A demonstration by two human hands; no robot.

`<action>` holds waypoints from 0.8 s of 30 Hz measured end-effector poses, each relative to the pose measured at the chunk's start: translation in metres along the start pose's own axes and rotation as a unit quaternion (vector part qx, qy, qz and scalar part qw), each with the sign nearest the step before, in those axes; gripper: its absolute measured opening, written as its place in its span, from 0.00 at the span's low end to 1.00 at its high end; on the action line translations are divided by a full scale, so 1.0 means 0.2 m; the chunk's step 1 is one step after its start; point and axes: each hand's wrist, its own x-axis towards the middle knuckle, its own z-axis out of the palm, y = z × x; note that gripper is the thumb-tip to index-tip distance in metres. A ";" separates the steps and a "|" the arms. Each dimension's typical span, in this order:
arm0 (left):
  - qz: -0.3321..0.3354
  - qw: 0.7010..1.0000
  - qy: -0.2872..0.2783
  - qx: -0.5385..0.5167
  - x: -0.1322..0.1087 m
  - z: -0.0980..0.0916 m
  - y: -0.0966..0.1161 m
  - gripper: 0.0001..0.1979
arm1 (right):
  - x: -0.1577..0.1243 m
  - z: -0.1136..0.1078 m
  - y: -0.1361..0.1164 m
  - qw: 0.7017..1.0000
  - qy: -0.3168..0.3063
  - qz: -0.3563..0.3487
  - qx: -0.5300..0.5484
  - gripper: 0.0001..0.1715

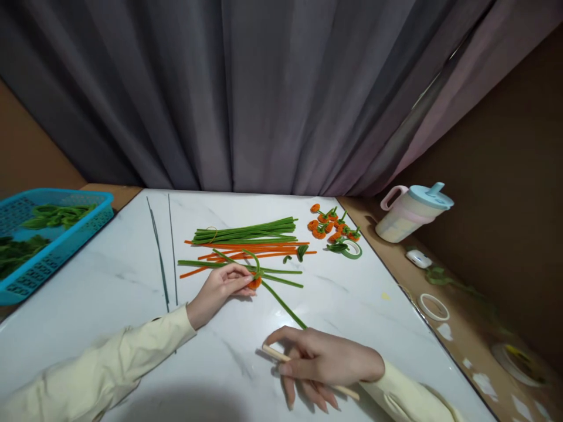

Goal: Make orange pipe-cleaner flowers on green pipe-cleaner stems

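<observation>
Pinched in my left hand (229, 282) is a small orange pumpkin-like piece (255, 282) with green stems twisted at its top. One long green stem (284, 303) runs from it down toward my right hand (319, 360). My right hand is closed around a thin wooden stick (347, 391), its fingers partly spread. Behind my left hand lie a bundle of green pipe cleaners (246, 231), orange pipe cleaners (264, 251) and some looser green ones (281, 271). Several finished orange pieces (323, 225) are grouped at the back right, beside a green tape roll (353, 249).
A blue basket (94, 223) with green leafy pieces stands at the left. Thin dark wires (172, 252) lie nearby. At the right are a lidded cup (409, 214), a white case (418, 258) and a white tape roll (434, 307). A grey curtain (264, 99) hangs behind.
</observation>
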 end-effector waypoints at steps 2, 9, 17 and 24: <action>-0.002 1.000 -0.006 0.005 0.00 0.00 0.00 0.16 | 0.02 -0.02 0.02 0.999 -0.026 -0.001 0.024 0.32; -0.008 1.000 -0.020 0.008 0.00 0.00 0.02 0.15 | 0.03 -0.04 0.05 0.997 -0.047 -0.017 0.061 0.45; -0.025 0.999 -0.034 -0.020 0.00 -0.02 0.03 0.14 | 0.02 -0.03 0.07 0.998 -0.025 -0.017 0.056 0.30; -0.019 0.998 -0.056 -0.013 0.01 -0.03 0.03 0.13 | 0.03 -0.04 0.06 0.999 -0.014 -0.019 0.047 0.34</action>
